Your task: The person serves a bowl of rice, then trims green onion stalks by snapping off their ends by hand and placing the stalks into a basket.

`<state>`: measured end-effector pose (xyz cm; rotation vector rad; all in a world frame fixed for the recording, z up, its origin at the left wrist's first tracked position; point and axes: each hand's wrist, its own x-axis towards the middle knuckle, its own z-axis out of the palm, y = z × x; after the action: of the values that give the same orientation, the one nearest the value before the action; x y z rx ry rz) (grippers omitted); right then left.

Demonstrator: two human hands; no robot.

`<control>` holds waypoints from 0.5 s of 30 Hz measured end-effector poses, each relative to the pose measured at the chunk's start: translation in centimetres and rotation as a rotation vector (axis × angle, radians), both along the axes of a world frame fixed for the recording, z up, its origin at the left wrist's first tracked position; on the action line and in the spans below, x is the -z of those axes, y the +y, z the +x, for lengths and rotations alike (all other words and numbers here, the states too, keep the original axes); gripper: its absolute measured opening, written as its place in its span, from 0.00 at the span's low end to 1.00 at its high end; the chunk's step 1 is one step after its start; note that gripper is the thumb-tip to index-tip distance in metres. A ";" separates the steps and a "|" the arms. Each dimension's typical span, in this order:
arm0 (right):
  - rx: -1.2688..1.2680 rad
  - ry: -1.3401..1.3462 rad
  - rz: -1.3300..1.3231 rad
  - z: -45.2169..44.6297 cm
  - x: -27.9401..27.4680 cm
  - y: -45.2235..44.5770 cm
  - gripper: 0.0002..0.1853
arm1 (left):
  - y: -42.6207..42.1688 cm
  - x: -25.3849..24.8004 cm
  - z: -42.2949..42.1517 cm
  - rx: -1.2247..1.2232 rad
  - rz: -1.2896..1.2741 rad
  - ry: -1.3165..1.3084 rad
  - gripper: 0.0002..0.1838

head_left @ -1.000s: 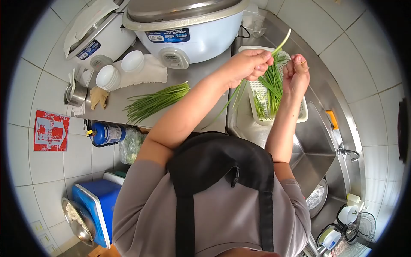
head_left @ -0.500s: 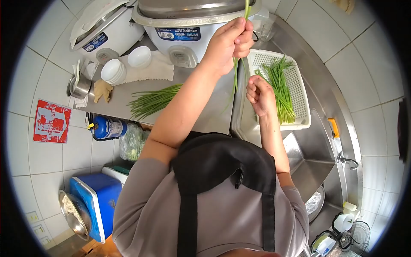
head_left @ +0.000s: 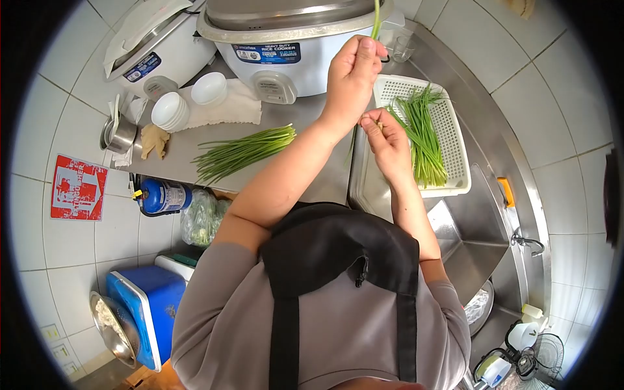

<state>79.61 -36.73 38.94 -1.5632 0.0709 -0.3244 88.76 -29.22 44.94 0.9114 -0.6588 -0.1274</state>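
My left hand (head_left: 354, 75) is closed around a few thin spring onions (head_left: 376, 23), held up in front of the large rice cooker. Their pale stalk ends rise above the fist, and thin leaves hang below it, mostly hidden behind my forearm. Just below, my right hand (head_left: 390, 143) is pinched on the hanging leaves; the fingertips cover most of what they grip. A bundle of spring onions (head_left: 244, 151) lies on the steel counter left of my left forearm. More spring onions (head_left: 426, 140) rest in a white perforated basket (head_left: 463, 156) beside my right hand.
Two rice cookers (head_left: 286, 71) stand at the back, with white bowls (head_left: 170, 112) on a cloth before them. A metal pot (head_left: 119, 134) sits at the left. To the right are a steel sink (head_left: 478, 260) and faucet (head_left: 530, 244). A blue cooler (head_left: 153, 302) stands lower left.
My right hand has moved left and slightly up, to the leaves under my left hand. My left hand has dropped a little, still holding the spring onions.
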 end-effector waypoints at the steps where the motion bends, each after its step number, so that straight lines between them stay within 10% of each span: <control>1: -0.014 0.002 0.095 0.2 0.4 -0.3 0.03 | 0.1 0.0 0.0 -0.008 -0.042 0.015 0.16; 5: -0.104 -0.039 0.877 1.9 3.0 -2.8 0.03 | 0.6 -0.6 -0.5 -0.027 -0.083 -0.015 0.15; 15: -0.405 0.253 0.739 0.4 6.6 -0.6 0.11 | 1.4 -1.2 0.0 -0.080 -0.156 -0.032 0.16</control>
<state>80.00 -37.31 32.37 -0.8444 0.0599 0.2112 88.79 -27.83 46.09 0.7900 -0.6518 0.0103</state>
